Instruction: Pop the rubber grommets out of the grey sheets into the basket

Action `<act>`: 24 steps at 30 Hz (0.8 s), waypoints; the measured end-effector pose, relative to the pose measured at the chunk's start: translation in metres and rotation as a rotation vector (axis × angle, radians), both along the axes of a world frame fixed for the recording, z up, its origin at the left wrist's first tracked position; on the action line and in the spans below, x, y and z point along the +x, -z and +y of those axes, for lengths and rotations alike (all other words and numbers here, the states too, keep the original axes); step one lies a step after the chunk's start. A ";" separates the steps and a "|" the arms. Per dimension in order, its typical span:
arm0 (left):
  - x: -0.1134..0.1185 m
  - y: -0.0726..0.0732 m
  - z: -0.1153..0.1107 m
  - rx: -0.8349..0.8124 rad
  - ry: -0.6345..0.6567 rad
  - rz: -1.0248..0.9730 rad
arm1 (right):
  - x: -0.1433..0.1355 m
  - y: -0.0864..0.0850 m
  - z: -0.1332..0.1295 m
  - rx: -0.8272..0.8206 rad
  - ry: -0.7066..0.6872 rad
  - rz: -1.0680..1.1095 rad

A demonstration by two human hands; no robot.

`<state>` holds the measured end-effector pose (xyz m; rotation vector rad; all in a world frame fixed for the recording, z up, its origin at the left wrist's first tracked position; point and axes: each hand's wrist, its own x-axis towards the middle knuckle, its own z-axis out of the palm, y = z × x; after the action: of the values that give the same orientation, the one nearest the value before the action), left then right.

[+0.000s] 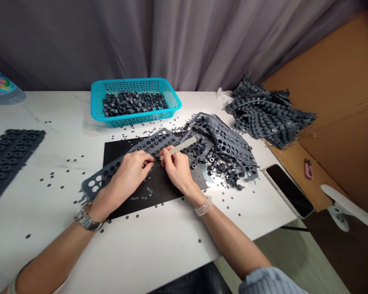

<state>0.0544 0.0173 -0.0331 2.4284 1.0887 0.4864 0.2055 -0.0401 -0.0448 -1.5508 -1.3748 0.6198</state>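
the perforated sheet [151,142] lies on the black mat [168,190], beneath the left hand [130,171], long axis slanting away rightward; that hand's grasp i cannot tell; the right hand [178,168] clasps a pale stick [184,145]

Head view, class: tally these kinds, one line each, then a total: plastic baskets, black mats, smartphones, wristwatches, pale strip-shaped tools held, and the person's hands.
Turquoise plastic basket: 1
Black mat: 1
Smartphone: 1
Metal-band wristwatch: 1
Pale strip-shaped tool: 1
Left hand plus right hand: 2
Total: 7
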 end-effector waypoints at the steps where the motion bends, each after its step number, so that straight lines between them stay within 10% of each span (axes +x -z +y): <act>1: 0.000 0.000 0.000 0.000 -0.001 0.002 | 0.000 0.000 -0.001 -0.004 0.003 0.000; 24: 0.007 -0.004 0.003 0.067 0.054 0.174 | -0.009 0.003 -0.002 0.007 0.033 -0.095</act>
<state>0.0618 0.0198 -0.0291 2.5916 1.0887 0.3026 0.1970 -0.0418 -0.0476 -1.6119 -1.4175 0.5267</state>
